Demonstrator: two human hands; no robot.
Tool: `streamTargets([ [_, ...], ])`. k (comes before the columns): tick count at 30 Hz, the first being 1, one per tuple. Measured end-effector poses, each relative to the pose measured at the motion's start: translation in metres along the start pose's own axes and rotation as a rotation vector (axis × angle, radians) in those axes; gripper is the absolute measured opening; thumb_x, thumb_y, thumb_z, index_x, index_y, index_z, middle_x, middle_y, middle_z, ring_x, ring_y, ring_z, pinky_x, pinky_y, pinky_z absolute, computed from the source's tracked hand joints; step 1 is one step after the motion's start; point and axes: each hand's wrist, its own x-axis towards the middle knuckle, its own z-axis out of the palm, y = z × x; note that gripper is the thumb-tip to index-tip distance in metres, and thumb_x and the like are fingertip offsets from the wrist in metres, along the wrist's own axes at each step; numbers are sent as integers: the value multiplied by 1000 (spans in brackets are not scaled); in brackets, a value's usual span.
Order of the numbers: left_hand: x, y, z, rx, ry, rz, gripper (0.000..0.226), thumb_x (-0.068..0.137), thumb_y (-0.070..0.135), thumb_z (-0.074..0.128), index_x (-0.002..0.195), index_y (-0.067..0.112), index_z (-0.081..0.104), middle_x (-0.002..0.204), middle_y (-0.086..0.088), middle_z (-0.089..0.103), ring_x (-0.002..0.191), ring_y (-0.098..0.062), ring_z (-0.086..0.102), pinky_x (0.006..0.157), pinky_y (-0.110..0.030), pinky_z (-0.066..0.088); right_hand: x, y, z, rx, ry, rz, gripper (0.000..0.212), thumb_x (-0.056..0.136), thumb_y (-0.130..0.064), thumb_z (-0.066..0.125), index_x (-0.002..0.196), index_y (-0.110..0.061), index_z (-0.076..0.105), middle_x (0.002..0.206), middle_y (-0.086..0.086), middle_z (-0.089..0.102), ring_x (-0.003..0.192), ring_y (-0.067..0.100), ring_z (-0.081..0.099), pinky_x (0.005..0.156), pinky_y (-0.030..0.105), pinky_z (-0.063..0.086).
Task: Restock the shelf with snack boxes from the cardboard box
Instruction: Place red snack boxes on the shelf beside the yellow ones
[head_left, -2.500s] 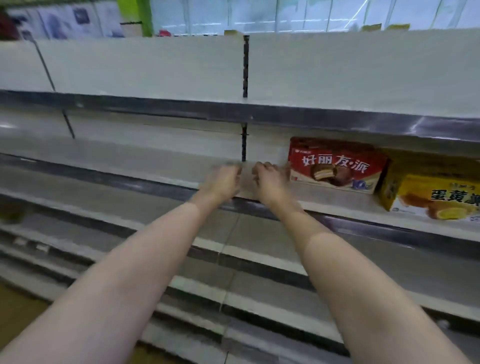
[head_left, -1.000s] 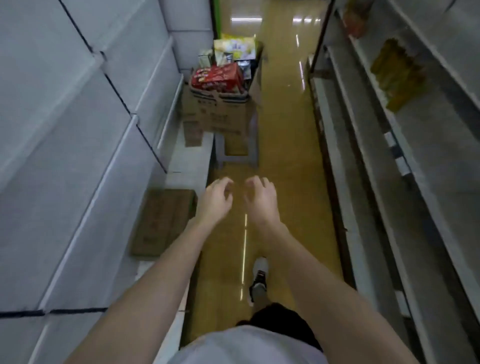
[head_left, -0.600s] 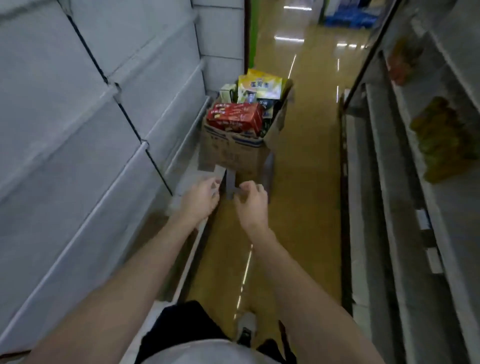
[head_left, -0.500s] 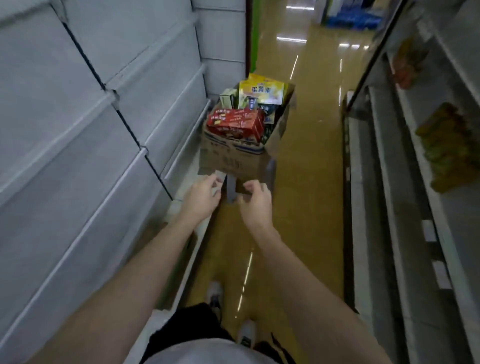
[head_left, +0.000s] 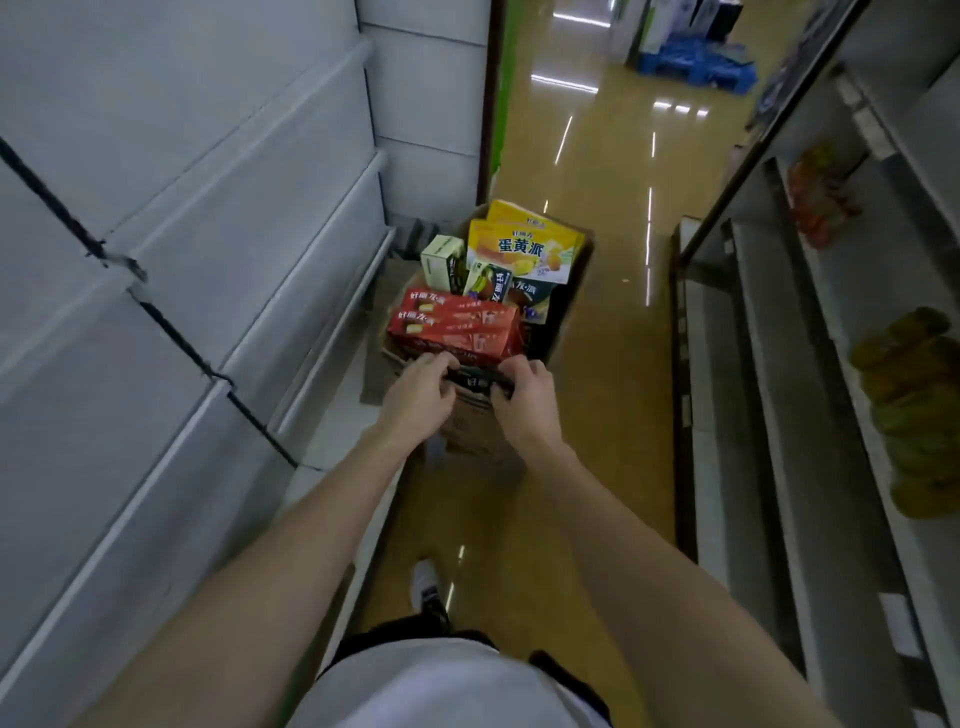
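Observation:
An open cardboard box (head_left: 475, 434) stands in the aisle ahead, filled with snack boxes. Two red boxes (head_left: 457, 327) lie on top at its near side. A yellow box (head_left: 524, 244) and a small green-and-white box (head_left: 440, 260) stand behind them. My left hand (head_left: 421, 395) and my right hand (head_left: 525, 400) are at the box's near edge. Both curl their fingers round the ends of a dark snack box (head_left: 478, 382), which lies just below the red ones. Most of that dark box is hidden.
Grey shelves (head_left: 218, 270) line the left side of the aisle. The shelf unit on the right (head_left: 779, 415) carries blurred yellow boxes (head_left: 909, 410) and red ones (head_left: 821, 202). The glossy floor (head_left: 613, 218) runs on past the box. My foot (head_left: 426, 582) is below.
I turned from the shelf and walked up the aisle to the cardboard box. Both hands, open half a second ago, now reach its near edge and grip a dark snack box.

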Motion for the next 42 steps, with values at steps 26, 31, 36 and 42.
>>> streamTargets([
  [26, 286, -90, 66, 363, -656, -30, 69, 92, 18, 60, 154, 22, 30, 157, -16, 30, 145, -36, 24, 120, -44, 21, 280, 58, 86, -376, -592, 87, 83, 81, -68, 61, 142, -15, 39, 139, 13, 45, 131, 37, 39, 108, 52, 33],
  [31, 294, -93, 70, 436, -637, 14, 72, 84, 18, 65, 148, 19, 34, 145, -10, 42, 139, -30, 30, 110, -44, 39, 286, 50, 85, -463, -553, -35, 82, 75, -53, 72, 142, -20, 38, 139, 9, 45, 131, 37, 38, 110, 51, 29],
  [36, 297, -79, 61, 611, -514, 176, 65, 75, 39, 67, 134, 23, 46, 127, -3, 56, 119, -26, 49, 102, -43, 35, 281, 39, 77, -516, -520, 1, 76, 74, -47, 72, 138, -19, 41, 140, 7, 48, 132, 35, 38, 109, 50, 29],
  [42, 293, -50, 46, 477, -464, 370, 72, 76, 59, 63, 138, 24, 47, 132, -7, 47, 126, -29, 37, 105, -45, 31, 258, 35, 47, -508, -431, 207, 76, 81, -37, 70, 143, -15, 33, 143, 10, 44, 133, 33, 39, 109, 49, 28],
])
